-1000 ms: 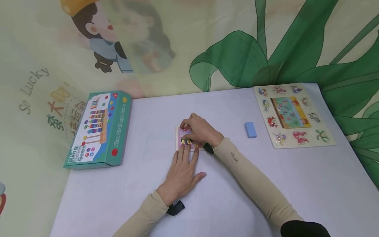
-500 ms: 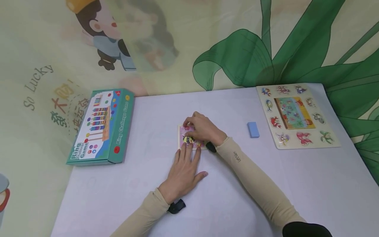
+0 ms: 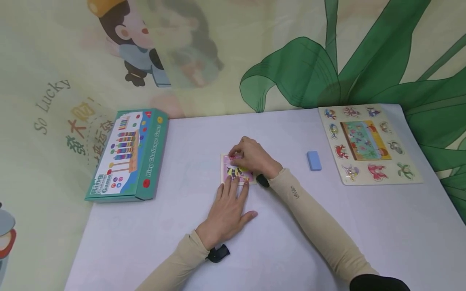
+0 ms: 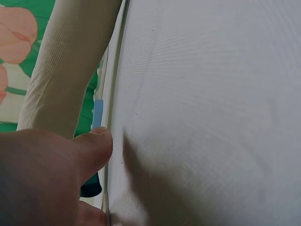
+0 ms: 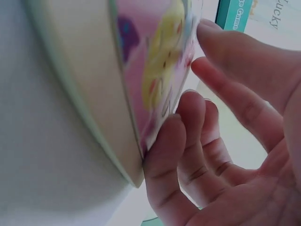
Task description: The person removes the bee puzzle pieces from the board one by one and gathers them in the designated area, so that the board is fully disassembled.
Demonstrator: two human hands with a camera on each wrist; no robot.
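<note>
My puzzle card [image 3: 224,167] lies flat on the white table [image 3: 182,226], about in the middle from side to side and up toward the far edge. Both my hands are at it. My left hand [image 3: 227,212] comes from the near side with its fingers long and spread out, and the middle tips reach over the card's near edge and rest on it. That hand grips nothing. My right hand [image 3: 255,157] comes from the right and covers the card's far right corner. Its fingers [image 5: 164,146] are bent and touch the card, and its thumb and first finger sit close together by the far edge. I can't tell if they pinch a small piece. So the far edge is right by my right hand, and the near edge belongs to my left. The bee picture [image 3: 234,171] shows between them, just past my left fingertips. My right hand hides some of the card, so I can't tell which way it is longer.
</note>
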